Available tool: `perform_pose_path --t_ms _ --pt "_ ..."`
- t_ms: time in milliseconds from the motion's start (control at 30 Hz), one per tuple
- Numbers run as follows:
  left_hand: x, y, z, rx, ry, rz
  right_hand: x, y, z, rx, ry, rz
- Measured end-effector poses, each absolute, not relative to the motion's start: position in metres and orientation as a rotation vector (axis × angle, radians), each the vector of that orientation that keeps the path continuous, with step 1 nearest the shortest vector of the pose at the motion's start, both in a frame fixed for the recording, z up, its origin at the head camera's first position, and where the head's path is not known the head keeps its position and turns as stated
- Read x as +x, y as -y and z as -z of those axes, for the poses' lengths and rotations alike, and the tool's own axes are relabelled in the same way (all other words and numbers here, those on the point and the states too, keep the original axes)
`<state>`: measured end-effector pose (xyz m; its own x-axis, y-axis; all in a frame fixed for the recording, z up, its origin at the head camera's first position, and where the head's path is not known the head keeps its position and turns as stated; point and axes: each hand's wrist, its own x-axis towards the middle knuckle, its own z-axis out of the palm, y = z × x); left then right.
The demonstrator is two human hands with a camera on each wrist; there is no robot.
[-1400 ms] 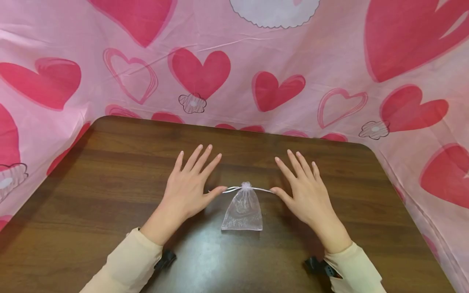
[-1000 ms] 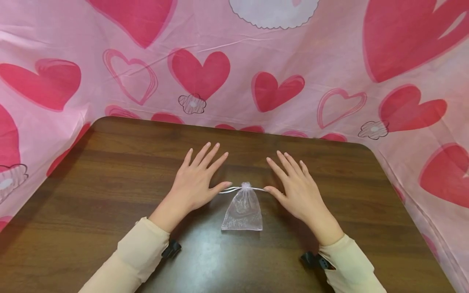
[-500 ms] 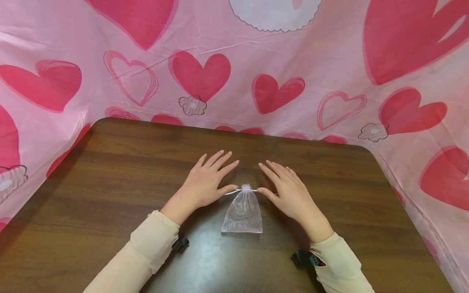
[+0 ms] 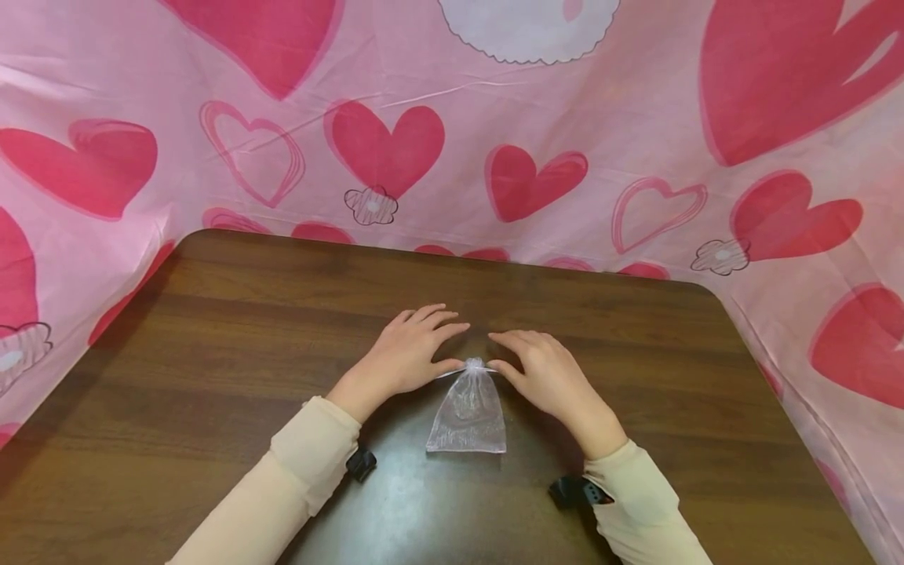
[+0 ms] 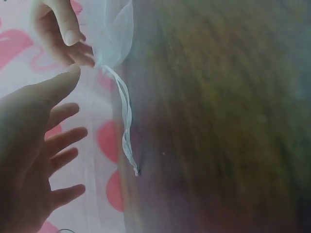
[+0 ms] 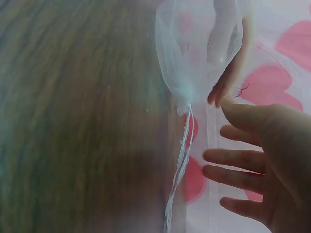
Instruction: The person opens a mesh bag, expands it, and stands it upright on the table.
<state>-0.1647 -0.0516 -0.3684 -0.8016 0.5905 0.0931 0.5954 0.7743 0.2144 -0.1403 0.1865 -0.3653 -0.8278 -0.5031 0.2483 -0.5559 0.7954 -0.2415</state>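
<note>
A small sheer drawstring pouch (image 4: 468, 420) lies on the table, its gathered neck pointing away from the person. White drawstrings (image 5: 126, 109) run out from both sides of the neck. My left hand (image 4: 402, 353) is just left of the neck, thumb tip close by it, fingers spread and slightly bent. On the other side, my right hand (image 4: 554, 377) mirrors it, its thumb tip near the neck too. Both wrist views show a gap between thumb and fingers, with nothing held. In the right wrist view the pouch's drawstring (image 6: 180, 165) hangs free of the fingers.
The dark wooden table (image 4: 233, 353) has rounded far corners. A pink cloth with red hearts (image 4: 452, 71) hangs behind it and along its sides. A black strap device (image 4: 362, 463) sits at the left wrist, another black device (image 4: 572, 492) at the right.
Both hands have moved inward along the drawstrings to the pouch's neck, and their fingers have bent somewhat from a wide spread. The pouch stays in its place on the table.
</note>
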Motion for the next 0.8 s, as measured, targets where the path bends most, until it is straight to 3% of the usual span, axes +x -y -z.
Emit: perform_pose_path --t_ms 800 --pt "-0.162 0.029 0.371 -0.946 3.071 0.451 -0.143 -0.171 0.368 0.754 3.079 -0.782"
